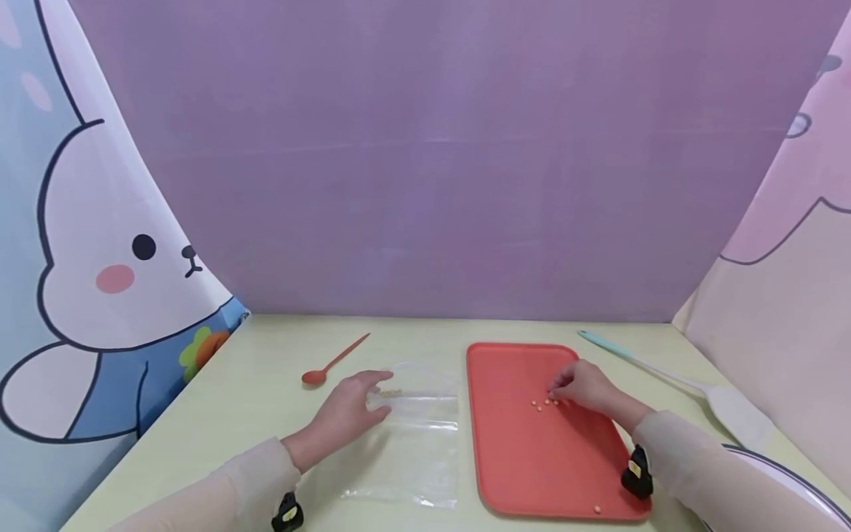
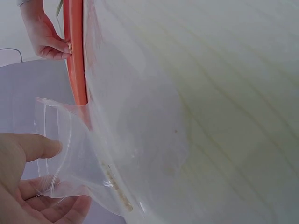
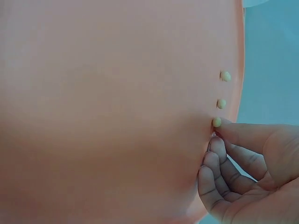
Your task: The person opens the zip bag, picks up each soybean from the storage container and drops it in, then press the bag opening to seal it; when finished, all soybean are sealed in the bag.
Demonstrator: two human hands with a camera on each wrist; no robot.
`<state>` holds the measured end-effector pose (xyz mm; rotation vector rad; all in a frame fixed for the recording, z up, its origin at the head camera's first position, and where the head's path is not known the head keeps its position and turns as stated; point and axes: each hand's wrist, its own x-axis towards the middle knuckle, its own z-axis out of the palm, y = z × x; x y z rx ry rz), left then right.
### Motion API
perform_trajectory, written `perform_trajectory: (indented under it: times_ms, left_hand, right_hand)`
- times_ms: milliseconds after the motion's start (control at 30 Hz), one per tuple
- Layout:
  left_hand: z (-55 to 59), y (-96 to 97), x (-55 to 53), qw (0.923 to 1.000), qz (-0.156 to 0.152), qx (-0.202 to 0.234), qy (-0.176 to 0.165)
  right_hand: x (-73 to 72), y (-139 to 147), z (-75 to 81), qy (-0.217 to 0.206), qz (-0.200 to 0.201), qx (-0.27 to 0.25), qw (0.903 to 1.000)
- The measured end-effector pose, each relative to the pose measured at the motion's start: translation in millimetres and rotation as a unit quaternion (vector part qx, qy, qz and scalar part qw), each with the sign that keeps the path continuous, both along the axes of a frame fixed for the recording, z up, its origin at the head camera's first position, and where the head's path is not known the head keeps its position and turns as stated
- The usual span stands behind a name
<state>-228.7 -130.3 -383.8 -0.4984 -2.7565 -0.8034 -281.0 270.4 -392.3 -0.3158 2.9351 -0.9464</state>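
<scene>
The fingers of the right hand [image 1: 583, 386] are lying curled close to the thumb; I cannot tell whether they are pinching anything. At the thumb's tip, 1 pale bean [image 3: 216, 122] is sitting on the red tray [image 1: 532, 465], with 2 more showing just beyond it. The head view is showing 4 near these fingertips and 1 by the tray's near edge. The beans are looking light, hard and round, so they are probably inclining to roll or slip; a fingertip pinch across the middle is seeming surest.

The left hand's [image 1: 347, 408] thumb and fingers are standing wide apart at the mouth end of a clear bag [image 1: 412, 458], which is lying left of the tray. Inside it, a row of beans [image 2: 117, 186] is resting. The film is looking thin, floppy and slick; the zip strip is probably stiffer, offering the better hold.

Farther out, an orange spoon [image 1: 332, 363] is lying beyond the left hand, and a spatula [image 1: 728, 410] is lying right of the tray.
</scene>
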Motion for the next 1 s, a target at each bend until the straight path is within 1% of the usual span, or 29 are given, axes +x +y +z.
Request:
perform_trajectory:
  times_ms: [167, 267, 433, 467, 667, 800, 1000]
  left_hand:
    - [1.7, -0.3, 0.6, 1.0, -0.005, -0.006, -0.001]
    - [1.6, -0.4, 0.5, 1.0, -0.004, -0.007, -0.004]
    - [2.0, 0.2, 0.3, 0.9999, -0.004, -0.007, -0.006]
    - [2.2, 0.5, 0.4, 0.9999, -0.003, -0.004, -0.009]
    - [3.2, 1.8, 1.3, 0.9999, 0.002, -0.003, -0.017]
    - [4.0, 2.7, 1.9, 0.9999, 0.001, -0.004, -0.015]
    - [5.1, 4.0, 3.0, 0.9999, -0.003, -0.004, -0.01]
  right_hand:
    - [-3.9, 0, 3.9, 0.005, 0.004, -0.012, 0.9999]
    - [-6.5, 0, 7.8, 0.017, 0.011, -0.034, 0.9992]
    - [-8.3, -5, 13.4, 0.021, 0.023, -0.078, 0.9965]
    - [-8.1, -7, 14.5, 0.018, 0.02, -0.089, 0.9957]
    - [-5.2, -18, 24.8, 0.019, 0.043, -0.133, 0.99]
    - [-2.8, -29, 31.1, 0.031, 0.053, -0.144, 0.9877]
    - [1.6, -51, 40.7, 0.032, 0.057, -0.16, 0.9849]
